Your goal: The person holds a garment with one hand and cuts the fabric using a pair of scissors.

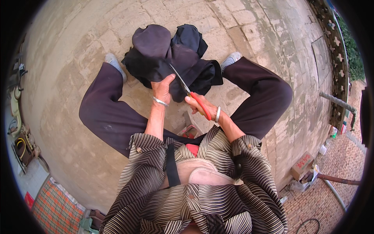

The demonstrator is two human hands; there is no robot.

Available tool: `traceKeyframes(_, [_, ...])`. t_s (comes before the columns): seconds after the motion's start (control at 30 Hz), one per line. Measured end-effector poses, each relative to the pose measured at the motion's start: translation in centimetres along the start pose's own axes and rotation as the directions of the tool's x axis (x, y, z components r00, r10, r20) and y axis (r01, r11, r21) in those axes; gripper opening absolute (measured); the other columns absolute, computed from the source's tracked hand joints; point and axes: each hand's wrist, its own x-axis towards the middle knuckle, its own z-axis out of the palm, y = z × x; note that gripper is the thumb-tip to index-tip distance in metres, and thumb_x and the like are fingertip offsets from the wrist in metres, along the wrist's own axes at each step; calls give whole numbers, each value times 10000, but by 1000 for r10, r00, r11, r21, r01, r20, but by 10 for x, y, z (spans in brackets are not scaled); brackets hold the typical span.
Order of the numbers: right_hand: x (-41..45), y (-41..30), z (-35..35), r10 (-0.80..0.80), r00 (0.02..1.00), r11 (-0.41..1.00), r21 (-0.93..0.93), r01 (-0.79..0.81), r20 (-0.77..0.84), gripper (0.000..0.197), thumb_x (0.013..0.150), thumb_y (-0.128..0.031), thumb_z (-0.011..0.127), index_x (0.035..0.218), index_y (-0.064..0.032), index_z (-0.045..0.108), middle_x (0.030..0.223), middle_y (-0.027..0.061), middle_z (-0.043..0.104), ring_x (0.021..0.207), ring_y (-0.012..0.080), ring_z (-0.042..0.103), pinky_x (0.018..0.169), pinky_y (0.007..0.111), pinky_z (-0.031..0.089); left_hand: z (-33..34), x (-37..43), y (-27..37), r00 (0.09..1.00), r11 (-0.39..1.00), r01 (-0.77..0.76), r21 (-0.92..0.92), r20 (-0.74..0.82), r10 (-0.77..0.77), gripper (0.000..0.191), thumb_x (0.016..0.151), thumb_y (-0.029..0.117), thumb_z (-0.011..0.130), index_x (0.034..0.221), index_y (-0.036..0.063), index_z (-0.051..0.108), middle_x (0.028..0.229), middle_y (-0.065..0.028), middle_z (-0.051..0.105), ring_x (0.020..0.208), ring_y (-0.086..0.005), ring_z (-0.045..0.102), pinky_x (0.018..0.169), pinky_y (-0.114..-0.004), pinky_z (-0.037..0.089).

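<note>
Dark purple-black cloth point(187, 57) lies bunched on the paving between my feet, partly lifted towards my hands. My left hand point(162, 87) grips its near edge, thumb on top and fingers hidden beneath the fabric. In my right hand point(201, 104) is a pair of scissors point(201, 105) with red-orange handles. Their slim metal blades point up and left across the cloth, the tips by its middle. The blades look nearly closed; whether fabric lies between them I cannot tell. A darker blue-black piece of cloth point(190, 38) sits at the far side of the bundle.
My spread legs flank the cloth. Beneath me shows part of a low seat point(188, 128). At right stand a cardboard box point(303, 165) with writing, a plastic bag point(304, 184) and a grey-wrapped pipe point(337, 99). A plaid cloth point(58, 204) lies at lower left.
</note>
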Motion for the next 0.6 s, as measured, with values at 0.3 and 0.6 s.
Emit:
traceKeyframes(0.3, [5,7,-2,-21,998,991,-135,13,-60,628,915,-562,428,796,36,577,507,91,439,478,187,501,487,335,401,0,1,-1,1000,1000,-5,-1,-17,5,370,724,-106,657,1062,40,618,1000,-12,630,889,-148,611,824,-288,505])
traceKeyframes(0.6, [-2,0,5,-46,986,969,-248,4,-161,601,932,-502,443,731,47,580,508,147,489,450,232,518,495,337,424,-1,1,0,999,1000,12,-8,-32,-12,402,713,-113,655,1084,36,611,1009,-17,631,889,-156,615,829,-289,507])
